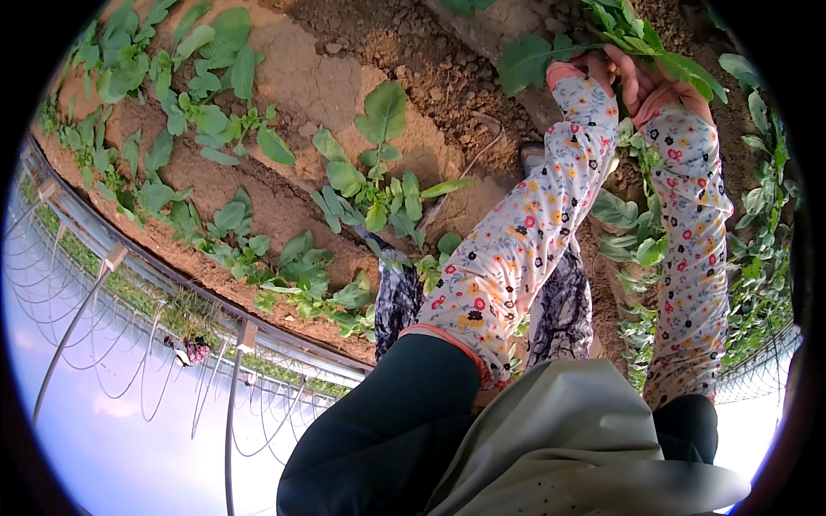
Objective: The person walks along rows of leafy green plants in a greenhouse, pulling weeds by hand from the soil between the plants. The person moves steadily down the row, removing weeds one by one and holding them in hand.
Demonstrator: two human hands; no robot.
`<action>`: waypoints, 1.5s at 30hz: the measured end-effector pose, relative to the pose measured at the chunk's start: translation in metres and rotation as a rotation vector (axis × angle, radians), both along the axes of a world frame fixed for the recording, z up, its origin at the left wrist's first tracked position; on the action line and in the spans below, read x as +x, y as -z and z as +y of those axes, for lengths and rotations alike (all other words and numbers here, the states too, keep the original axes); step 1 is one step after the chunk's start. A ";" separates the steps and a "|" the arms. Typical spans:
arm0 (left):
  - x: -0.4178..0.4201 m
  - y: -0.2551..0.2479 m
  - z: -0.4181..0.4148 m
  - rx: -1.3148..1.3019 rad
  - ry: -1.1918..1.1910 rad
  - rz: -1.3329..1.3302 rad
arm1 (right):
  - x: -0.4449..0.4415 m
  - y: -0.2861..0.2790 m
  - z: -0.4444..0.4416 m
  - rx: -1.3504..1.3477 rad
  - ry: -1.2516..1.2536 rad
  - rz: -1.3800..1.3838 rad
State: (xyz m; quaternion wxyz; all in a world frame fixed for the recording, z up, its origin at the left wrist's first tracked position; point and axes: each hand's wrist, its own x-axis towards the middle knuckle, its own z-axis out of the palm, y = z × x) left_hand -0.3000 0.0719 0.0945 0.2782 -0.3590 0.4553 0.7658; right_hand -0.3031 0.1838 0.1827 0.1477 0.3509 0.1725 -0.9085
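My left hand (594, 67) is at the upper right, close against my right hand (658, 82). A bunch of leafy green plants (629, 31) lies across the right hand, whose bent fingers are around its lower stems. One broad lobed leaf (526, 63) sticks out to the left, and its stalk runs to the left hand. The left fingers are curled and partly hidden by the cuff, so I cannot tell what they hold. Both forearms wear floral sleeve covers (516, 232) with pink cuffs.
Leafy plants (381, 174) grow in rows in brown soil (297, 84). A thin dry stalk (474, 151) lies near my shoe (533, 158). More plants (761, 187) stand at right. Metal hoops (68, 342) line the left edge, where another person (190, 351) is far off.
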 end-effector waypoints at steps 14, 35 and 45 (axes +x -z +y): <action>-0.005 -0.002 0.001 0.027 -0.024 0.017 | -0.005 -0.011 -0.006 0.208 -0.051 -0.135; -0.007 -0.008 -0.006 0.057 -0.032 0.105 | 0.101 -0.076 -0.060 0.761 -0.222 -0.242; 0.008 -0.026 -0.031 0.184 -0.044 0.193 | 0.277 -0.217 -0.131 1.383 -1.410 -0.159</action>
